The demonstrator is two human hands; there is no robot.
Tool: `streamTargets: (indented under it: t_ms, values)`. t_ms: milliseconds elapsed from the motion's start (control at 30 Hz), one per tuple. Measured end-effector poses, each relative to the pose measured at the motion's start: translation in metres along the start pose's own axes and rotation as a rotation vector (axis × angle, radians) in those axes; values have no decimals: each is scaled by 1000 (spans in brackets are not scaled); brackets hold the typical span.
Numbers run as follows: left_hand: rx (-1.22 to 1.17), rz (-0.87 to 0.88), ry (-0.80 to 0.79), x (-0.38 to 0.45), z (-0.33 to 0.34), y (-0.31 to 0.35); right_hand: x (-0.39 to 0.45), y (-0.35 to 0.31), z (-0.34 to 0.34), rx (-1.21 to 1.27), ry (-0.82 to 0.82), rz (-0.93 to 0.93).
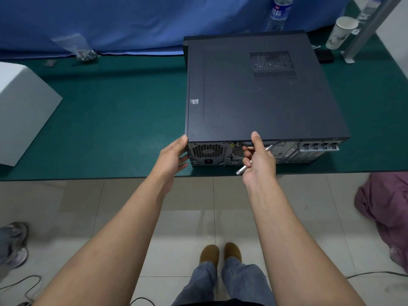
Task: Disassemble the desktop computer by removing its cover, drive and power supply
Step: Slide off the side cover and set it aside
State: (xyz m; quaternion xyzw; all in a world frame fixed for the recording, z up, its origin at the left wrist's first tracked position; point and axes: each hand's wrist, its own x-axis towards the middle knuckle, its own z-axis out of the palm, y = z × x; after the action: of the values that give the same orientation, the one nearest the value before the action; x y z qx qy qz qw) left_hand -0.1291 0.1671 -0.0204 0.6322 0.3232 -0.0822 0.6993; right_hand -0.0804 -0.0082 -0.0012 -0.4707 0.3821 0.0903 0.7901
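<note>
A black desktop computer [254, 96] lies on its side on the green table [110, 118], its rear panel facing me. The dark side cover [242, 107] with a vent grille is on top. The power supply fan grille [207, 151] shows at the rear left. My left hand [174, 155] grips the case's rear left corner. My right hand [258, 160] holds a silver screwdriver [242, 170] in its palm, with its thumb on the cover's rear edge and its fingers hooked at the cover's handle. The drive is hidden inside.
A white foam block [22, 111] sits at the table's left. A plastic bag [81, 49], a water bottle [279, 14], a paper cup [341, 32] and a metal post [366, 29] stand along the back. Purple cloth [386, 213] lies at the right. Another person's shoes [15, 244] are at the left on the floor.
</note>
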Motion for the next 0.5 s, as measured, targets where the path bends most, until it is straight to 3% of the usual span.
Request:
streamTargets:
  t_ms: [200,367,500]
  values:
    - [-307,-93,302,-16,23,-3,-1,-6,-5,-74,31,46]
    - [-326,-190,23,-18,45,12,-4,-10,4,-38,119,58]
    - [-317,-196,57,-14,70,21,-7,-9,16,-15,169,95]
